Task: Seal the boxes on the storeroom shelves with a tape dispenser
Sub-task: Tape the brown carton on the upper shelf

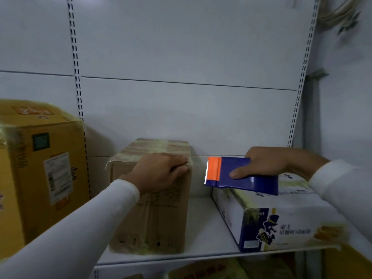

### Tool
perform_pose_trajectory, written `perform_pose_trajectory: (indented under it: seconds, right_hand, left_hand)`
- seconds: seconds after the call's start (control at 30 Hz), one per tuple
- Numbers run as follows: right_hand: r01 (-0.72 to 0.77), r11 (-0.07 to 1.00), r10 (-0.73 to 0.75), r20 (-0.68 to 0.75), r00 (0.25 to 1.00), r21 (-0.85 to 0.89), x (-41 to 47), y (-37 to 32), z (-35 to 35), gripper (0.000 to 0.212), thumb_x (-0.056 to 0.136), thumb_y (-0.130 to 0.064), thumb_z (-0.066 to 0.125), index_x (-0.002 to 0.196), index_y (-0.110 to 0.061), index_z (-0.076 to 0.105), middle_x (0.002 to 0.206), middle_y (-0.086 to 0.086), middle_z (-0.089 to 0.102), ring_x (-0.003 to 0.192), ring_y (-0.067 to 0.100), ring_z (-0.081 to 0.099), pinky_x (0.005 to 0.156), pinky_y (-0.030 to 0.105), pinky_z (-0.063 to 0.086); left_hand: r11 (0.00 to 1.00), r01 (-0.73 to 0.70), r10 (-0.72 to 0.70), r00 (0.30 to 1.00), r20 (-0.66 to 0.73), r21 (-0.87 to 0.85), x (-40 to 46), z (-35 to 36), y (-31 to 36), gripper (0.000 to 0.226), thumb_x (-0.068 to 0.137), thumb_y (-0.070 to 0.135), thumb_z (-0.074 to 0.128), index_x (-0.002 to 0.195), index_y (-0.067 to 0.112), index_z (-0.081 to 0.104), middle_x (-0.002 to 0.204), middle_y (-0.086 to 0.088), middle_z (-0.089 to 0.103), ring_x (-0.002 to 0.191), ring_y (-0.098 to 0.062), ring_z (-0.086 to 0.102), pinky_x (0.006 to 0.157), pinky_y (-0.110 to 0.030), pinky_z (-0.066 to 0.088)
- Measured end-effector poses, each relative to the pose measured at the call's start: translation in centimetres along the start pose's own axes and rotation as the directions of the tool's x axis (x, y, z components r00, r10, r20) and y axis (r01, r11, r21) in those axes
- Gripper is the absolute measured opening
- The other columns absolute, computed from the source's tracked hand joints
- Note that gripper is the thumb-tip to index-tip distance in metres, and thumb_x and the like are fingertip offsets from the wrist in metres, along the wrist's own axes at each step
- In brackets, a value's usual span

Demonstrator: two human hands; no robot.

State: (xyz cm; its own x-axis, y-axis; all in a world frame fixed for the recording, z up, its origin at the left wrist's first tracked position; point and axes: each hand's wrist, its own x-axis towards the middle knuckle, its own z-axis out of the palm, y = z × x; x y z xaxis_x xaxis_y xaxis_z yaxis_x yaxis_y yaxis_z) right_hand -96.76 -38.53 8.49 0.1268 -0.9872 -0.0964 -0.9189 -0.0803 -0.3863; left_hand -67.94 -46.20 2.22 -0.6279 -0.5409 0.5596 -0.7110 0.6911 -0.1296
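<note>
A brown cardboard box (157, 214) stands on the white shelf (203, 244), with clear tape across its top. My left hand (161, 171) rests on the front top edge of that box, fingers lying flat over the tape. To the right, my right hand (261, 164) grips a blue tape dispenser (241, 176) with an orange toothed end pointing left. The dispenser hovers just above a white and blue box (267, 222) lying flat on the same shelf.
A tall yellow carton (40, 170) stands at the left. White back panels with slotted uprights (75, 63) rise behind. More yellow boxes (203, 270) show on the shelf below. A gap lies between the brown and white boxes.
</note>
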Motion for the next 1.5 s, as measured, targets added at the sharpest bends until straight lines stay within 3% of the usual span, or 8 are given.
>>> perform_pose_trajectory:
  seconds: [0.5, 0.6, 0.77, 0.93, 1.17, 1.3, 1.4, 1.5]
  right_hand:
    - [-0.26, 0.74, 0.031, -0.355, 0.934, -0.62, 1.2, -5.4, 3.3, 0.049, 0.077, -0.067, 0.065, 0.077, -0.02, 0.052, 0.073, -0.004, 0.054, 0.061, 0.015, 0.051, 0.052, 0.028, 0.034]
    - [-0.283, 0.843, 0.142, -0.319, 0.937, -0.457, 1.4, -2.5, 5.4, 0.055, 0.076, -0.072, 0.062, 0.078, -0.018, 0.048, 0.078, -0.004, 0.055, 0.068, 0.016, 0.054, 0.059, 0.029, 0.04]
    - [-0.205, 0.944, 0.067, -0.462, 0.884, -0.257, 2.1, -1.4, 5.8, 0.058, 0.071, -0.078, 0.058, 0.068, -0.02, 0.05, 0.063, -0.003, 0.057, 0.054, 0.014, 0.055, 0.05, 0.026, 0.036]
    - [-0.141, 0.985, 0.083, -0.457, 0.886, -0.095, 1.9, -1.2, 4.8, 0.062, 0.071, -0.079, 0.061, 0.067, -0.018, 0.051, 0.062, 0.0, 0.058, 0.052, 0.016, 0.056, 0.051, 0.026, 0.037]
    - [0.024, 1.0, -0.028, -0.416, 0.909, -0.013, 1.2, -0.7, 4.9, 0.06, 0.08, -0.07, 0.062, 0.07, -0.011, 0.059, 0.066, 0.005, 0.065, 0.055, 0.018, 0.06, 0.056, 0.028, 0.042]
    - [0.148, 0.983, -0.109, -0.31, 0.944, 0.105, -0.3, 0.2, 3.8, 0.061, 0.079, -0.061, 0.068, 0.079, -0.001, 0.068, 0.07, 0.013, 0.071, 0.055, 0.016, 0.061, 0.056, 0.027, 0.04]
    - [0.16, 0.976, -0.116, -0.27, 0.956, 0.148, -1.1, 0.4, 2.9, 0.05, 0.076, -0.059, 0.068, 0.07, -0.009, 0.066, 0.059, 0.003, 0.067, 0.048, 0.011, 0.059, 0.052, 0.022, 0.039]
    - [0.184, 0.965, -0.134, -0.253, 0.958, 0.187, -1.2, 0.3, 2.7, 0.047, 0.077, -0.056, 0.069, 0.072, -0.009, 0.066, 0.061, 0.003, 0.067, 0.048, 0.01, 0.059, 0.051, 0.02, 0.039]
  left_hand:
    - [0.999, 0.048, -0.047, 0.995, 0.084, -0.016, -0.1, -1.2, 1.0, 0.039, 0.095, 0.057, 0.035, 0.115, 0.033, 0.06, 0.118, 0.007, 0.066, 0.108, -0.023, 0.061, 0.085, -0.037, 0.05]
    - [0.997, 0.047, -0.041, 0.994, 0.099, -0.059, -0.8, -1.6, 1.2, 0.043, 0.095, 0.058, 0.037, 0.124, 0.035, 0.058, 0.128, 0.012, 0.061, 0.116, -0.017, 0.057, 0.093, -0.033, 0.047]
    - [0.982, 0.189, -0.189, 0.982, 0.005, -0.015, 0.1, -0.7, 3.0, 0.047, 0.084, 0.07, 0.041, 0.088, 0.024, 0.049, 0.091, 0.005, 0.06, 0.08, -0.021, 0.06, 0.065, -0.031, 0.044]
    - [0.912, 0.38, -0.366, 0.924, -0.114, 0.156, 0.9, 1.5, 4.5, 0.056, 0.081, 0.069, 0.033, 0.104, 0.02, 0.047, 0.103, -0.002, 0.065, 0.097, -0.024, 0.06, 0.08, -0.038, 0.04]
    - [0.958, 0.27, -0.27, 0.963, -0.01, 0.096, -0.6, -1.1, 2.6, 0.034, 0.084, 0.05, 0.046, 0.069, 0.021, 0.041, 0.082, 0.002, 0.061, 0.082, -0.024, 0.06, 0.066, -0.03, 0.035]
    - [0.974, 0.186, -0.163, 0.972, 0.171, -0.126, -4.4, -5.2, -1.4, 0.038, 0.09, 0.046, 0.048, 0.104, 0.015, 0.064, 0.109, 0.002, 0.067, 0.098, -0.019, 0.06, 0.085, -0.03, 0.045]
    - [0.955, 0.24, -0.166, 0.918, 0.362, -0.172, -7.5, -7.9, -4.6, 0.05, 0.097, 0.033, 0.052, 0.145, 0.026, 0.04, 0.145, 0.015, 0.03, 0.135, -0.004, 0.026, 0.106, -0.017, 0.016]
    - [0.929, 0.363, -0.311, 0.87, 0.382, -0.07, -9.4, -8.8, -7.6, 0.05, 0.098, 0.025, 0.05, 0.146, 0.03, 0.036, 0.154, 0.003, 0.028, 0.142, -0.019, 0.027, 0.113, -0.03, 0.02]
